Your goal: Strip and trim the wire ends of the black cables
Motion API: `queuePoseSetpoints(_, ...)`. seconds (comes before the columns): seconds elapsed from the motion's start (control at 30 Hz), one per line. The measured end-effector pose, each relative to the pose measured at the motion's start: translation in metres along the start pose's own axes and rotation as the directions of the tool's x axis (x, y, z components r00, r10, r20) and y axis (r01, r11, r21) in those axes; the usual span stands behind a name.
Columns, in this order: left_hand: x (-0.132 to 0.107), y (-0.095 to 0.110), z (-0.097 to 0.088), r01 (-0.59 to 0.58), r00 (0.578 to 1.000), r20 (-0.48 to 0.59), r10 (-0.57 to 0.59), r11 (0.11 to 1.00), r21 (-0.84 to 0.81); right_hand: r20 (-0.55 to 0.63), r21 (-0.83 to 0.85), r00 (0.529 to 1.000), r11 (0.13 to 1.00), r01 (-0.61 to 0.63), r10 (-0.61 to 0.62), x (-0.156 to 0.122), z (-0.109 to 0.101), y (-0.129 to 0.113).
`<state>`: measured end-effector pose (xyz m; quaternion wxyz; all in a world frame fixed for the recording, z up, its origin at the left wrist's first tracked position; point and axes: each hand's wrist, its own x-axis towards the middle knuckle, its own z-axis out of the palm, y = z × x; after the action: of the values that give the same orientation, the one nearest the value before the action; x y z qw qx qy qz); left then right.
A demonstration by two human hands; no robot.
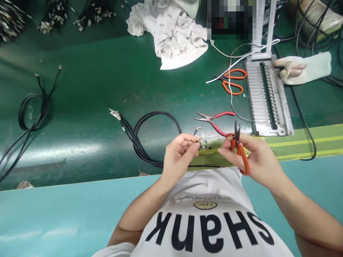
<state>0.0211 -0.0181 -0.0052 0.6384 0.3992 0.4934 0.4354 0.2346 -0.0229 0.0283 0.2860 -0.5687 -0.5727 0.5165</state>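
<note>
Between the thumb and fingers of my left hand (pixel 180 151) is the end of a black cable, with small coloured wires poking out at the fingertips. The coiled black cable (pixel 136 144) lies on the green table to the left, its metal connectors (pixel 115 114) at the far end. Another stripped cable end (pixel 197 129) rests just beyond my left fingers. My right hand (pixel 254 153) is closed round orange-handled scissors (pixel 242 157), blades pointing up and away from me. A gap separates the scissors from the wires.
Red-handled pliers (pixel 214 119) lie open beyond my hands. Past them are a second pair of orange scissors (pixel 232 81), a slotted metal fixture (pixel 268 96) and a white glove (pixel 305 67). White cloth (pixel 177 35) lies at the back; another black cable coil (pixel 33 110) sits left.
</note>
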Motion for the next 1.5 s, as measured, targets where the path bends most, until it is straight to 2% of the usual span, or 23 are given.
queuePoseSetpoints(0.1,-0.002,0.001,0.000,0.006,1.000,0.028,-0.006,1.000,0.007,-0.113,0.173,0.989,0.979,0.110,-0.091,0.012,0.015,0.001)
queuePoseSetpoints(0.23,-0.005,0.003,0.001,-0.012,0.999,0.049,0.010,0.999,0.045,-0.090,0.339,0.989,0.931,0.138,-0.114,0.027,0.031,0.001)
queuePoseSetpoints(0.4,-0.006,0.001,0.000,-0.043,0.998,0.056,0.040,0.998,0.053,-0.079,0.428,0.987,0.889,0.161,-0.141,0.031,0.038,-0.001)
queuePoseSetpoints(0.73,-0.007,-0.002,0.001,-0.038,0.998,0.060,0.036,0.999,0.025,-0.092,0.557,0.992,0.822,0.123,-0.086,0.036,0.047,0.004)
queuePoseSetpoints(1.5,-0.004,-0.004,0.000,0.021,0.999,0.038,-0.021,1.000,-0.008,-0.115,0.489,0.989,0.862,0.133,-0.087,0.037,0.050,0.007)
